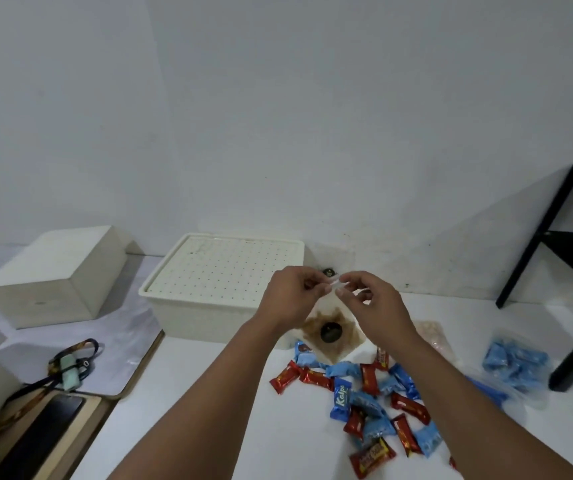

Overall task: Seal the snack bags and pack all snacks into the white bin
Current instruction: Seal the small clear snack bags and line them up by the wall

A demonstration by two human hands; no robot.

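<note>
Both hands, the left hand (287, 296) and right hand (371, 303), pinch the top strip of a clear bag (333, 327) held up in front of the white bin (209, 306), apparently to press its seal closed. The bin's lid is on, and loose wrapped snacks (375, 400) lie scattered on the table (226, 393) just before it, with open room to their left.

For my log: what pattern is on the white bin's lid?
A regular grid of small dark dots on the bin lid, clear in the head view.
</note>
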